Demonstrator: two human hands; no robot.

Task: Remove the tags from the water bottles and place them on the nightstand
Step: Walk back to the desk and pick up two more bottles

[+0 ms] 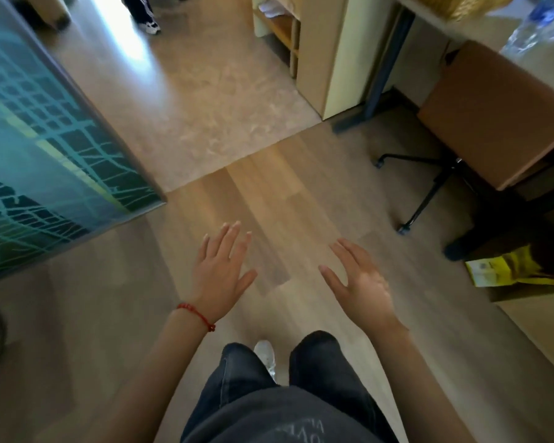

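My left hand (222, 269) and my right hand (359, 282) hover over the wooden floor, both empty, palms down with the fingers spread. A red string bracelet circles my left wrist. A blurred clear water bottle with a blue label (536, 24) lies on the desk (480, 27) at the top right, far from both hands. I cannot make out a tag on it. No nightstand is in view.
A brown office chair (490, 113) on black wheeled legs stands at the right by the desk. A teal patterned glass panel (45, 148) fills the left. A yellow bag (512, 266) sits at the right. Another person's feet (147, 22) show at the top. A wooden shelf unit (314, 49) stands behind.
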